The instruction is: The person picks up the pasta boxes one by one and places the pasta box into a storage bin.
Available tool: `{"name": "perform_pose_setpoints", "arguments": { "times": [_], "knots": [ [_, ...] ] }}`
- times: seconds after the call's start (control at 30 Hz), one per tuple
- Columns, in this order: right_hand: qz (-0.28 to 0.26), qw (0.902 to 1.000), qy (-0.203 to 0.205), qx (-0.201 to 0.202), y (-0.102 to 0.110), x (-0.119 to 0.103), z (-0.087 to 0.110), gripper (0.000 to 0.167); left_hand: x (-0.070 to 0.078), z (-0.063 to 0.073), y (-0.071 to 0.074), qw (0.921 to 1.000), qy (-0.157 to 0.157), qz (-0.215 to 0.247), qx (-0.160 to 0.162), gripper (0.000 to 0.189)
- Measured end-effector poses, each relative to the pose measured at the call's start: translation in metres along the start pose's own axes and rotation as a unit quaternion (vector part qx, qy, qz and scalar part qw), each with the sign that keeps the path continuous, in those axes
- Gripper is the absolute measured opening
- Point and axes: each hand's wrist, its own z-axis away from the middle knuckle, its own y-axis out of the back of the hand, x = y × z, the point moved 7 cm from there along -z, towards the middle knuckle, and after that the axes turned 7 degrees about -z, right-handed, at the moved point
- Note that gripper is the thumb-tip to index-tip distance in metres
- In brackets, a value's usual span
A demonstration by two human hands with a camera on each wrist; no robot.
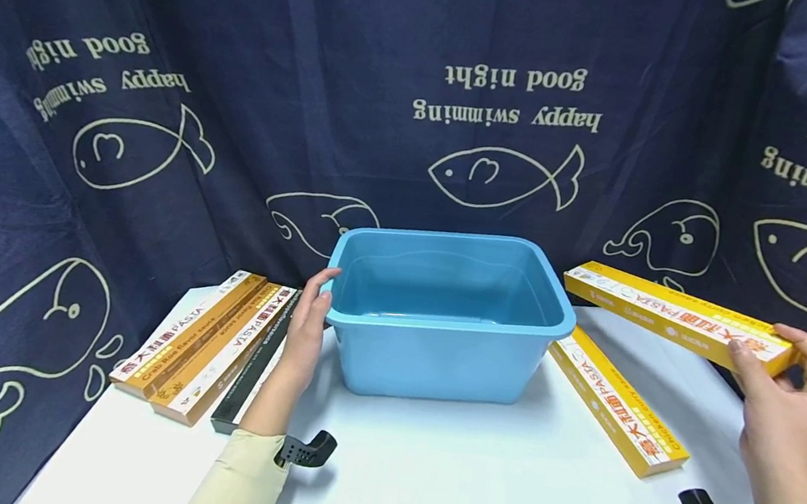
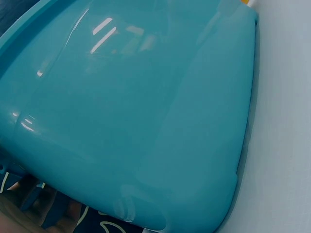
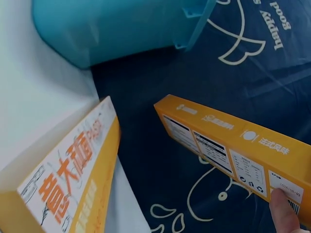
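Observation:
A blue plastic bin [image 1: 428,356] stands upright on the white table, its inside facing up. My left hand [image 1: 305,328] touches the outside of its left rim, fingers relaxed; in the left wrist view, the bin's wall [image 2: 136,111] fills most of the picture and the fingers [image 2: 41,204] show at the lower left corner. To the right, my right hand [image 1: 789,400] pinches one end of a yellow pasta box [image 1: 676,313], held up and pointing toward the bin. Below it a second yellow pasta box [image 1: 619,405] lies on the table, close by the bin's right side.
Left of the bin lie two brown pasta boxes [image 1: 185,330] [image 1: 224,356] side by side, and a black pasta box [image 1: 256,373] partly behind my left forearm. A dark blue curtain [image 1: 395,74] with fish prints hangs behind the white table [image 1: 437,475].

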Motion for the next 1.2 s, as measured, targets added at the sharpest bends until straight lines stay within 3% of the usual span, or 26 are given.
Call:
{"name": "perform_pose_setpoints", "arguments": {
  "times": [0.4, 0.83, 1.2],
  "knots": [
    [-0.045, 0.9975, 0.048, -0.026, -0.017, -0.013, 0.010, 0.054, -0.001, -0.001, 0.001, 1.0000, 0.000, -0.004, 0.003, 0.048],
    [-0.094, 0.9919, 0.073, -0.044, -0.034, -0.023, 0.021, 0.052, -0.001, 0.000, 0.000, 1.0000, -0.001, -0.006, -0.002, 0.049],
    [-0.135, 0.9861, 0.071, -0.067, -0.049, -0.026, 0.027, 0.052, -0.002, 0.000, 0.000, 0.9999, 0.004, -0.010, -0.001, 0.048]
  ]
}}
